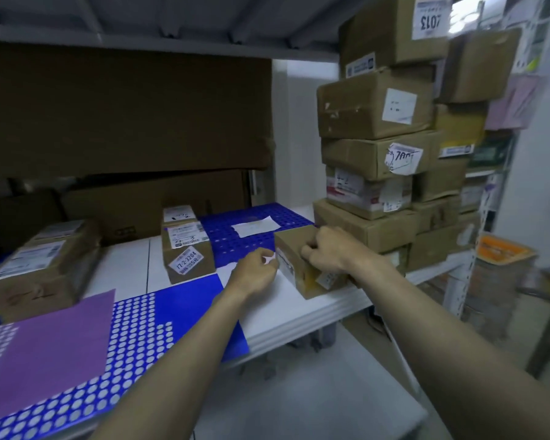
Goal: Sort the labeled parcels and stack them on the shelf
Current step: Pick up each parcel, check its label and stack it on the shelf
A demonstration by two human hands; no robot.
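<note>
Now parcel [294, 265] between both hands [326, 249]

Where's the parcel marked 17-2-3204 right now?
In the head view, that parcel sits on the shelf left of centre, under a smaller box, left of the left hand.

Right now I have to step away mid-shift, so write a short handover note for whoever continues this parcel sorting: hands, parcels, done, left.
Right hand grips the small parcel on the shelf, beside the tall stack.
Left hand pinches a white label at that parcel's left face.
Done: tall stack at right; labeled parcel 17-2-3204 mid-shelf with a smaller one on top; another parcel at left.
Left: finish the label, then stack the small parcel, probably on the tall stack.
</note>
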